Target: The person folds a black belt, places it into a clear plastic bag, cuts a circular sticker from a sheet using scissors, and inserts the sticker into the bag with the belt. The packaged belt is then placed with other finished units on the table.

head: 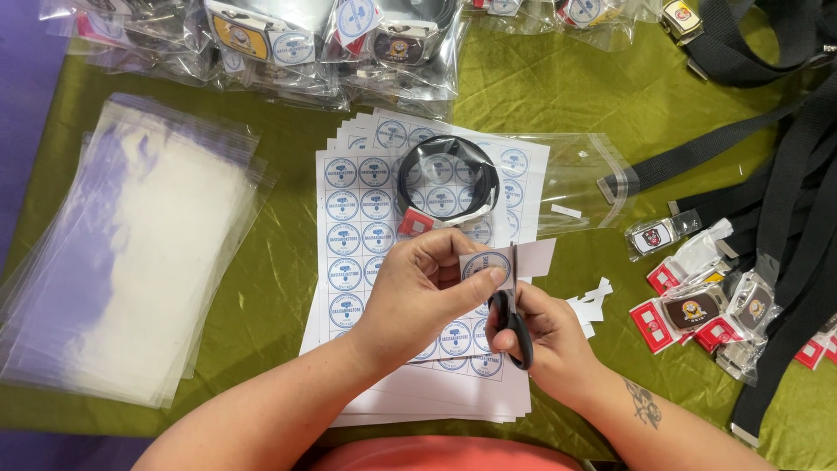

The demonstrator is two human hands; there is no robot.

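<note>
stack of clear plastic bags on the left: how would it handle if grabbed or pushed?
The clear bags look thin and glossy, so probably floppy and light. Their edges are already fanned out, so a push would likely slide the top ones off rather than move the whole stack.

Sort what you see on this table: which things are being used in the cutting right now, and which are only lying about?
In use:
left hand pinching the round sticker strip
right hand working the black scissors
sticker sheets underneath

Lying about:
stack of clear bags
bagged coiled belt
loose black belts
packed belts at the top
paper offcuts
</note>
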